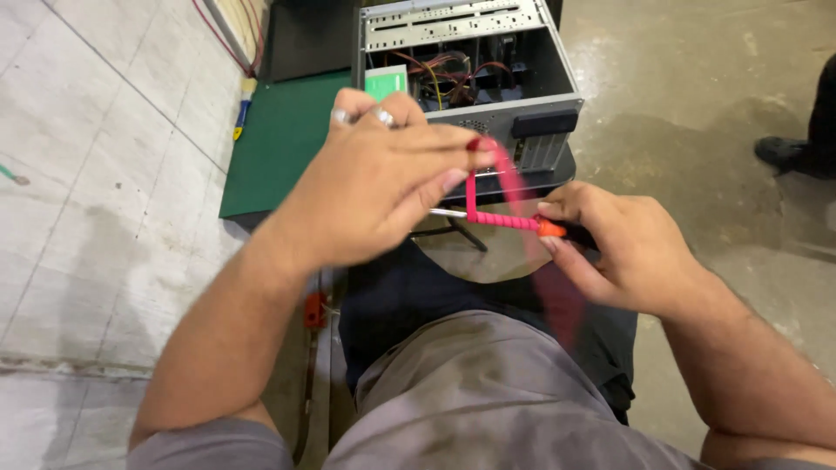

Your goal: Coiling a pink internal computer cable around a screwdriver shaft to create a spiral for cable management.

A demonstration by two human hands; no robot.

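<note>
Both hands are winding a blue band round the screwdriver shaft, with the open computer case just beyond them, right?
Not blue: the head view shows the band is pink. The left hand and right hand do work it round the screwdriver, with the open computer case beyond.

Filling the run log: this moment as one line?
left hand: winds pink tape | right hand: holds screwdriver | computer case: open, ahead

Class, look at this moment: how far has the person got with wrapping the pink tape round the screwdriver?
Done: pink tape already spirals along part of the screwdriver shaft. In hand: the right hand grips the handle; the left hand pulls the loose tape end upward. Left: the bare metal shaft near the tip.
</note>
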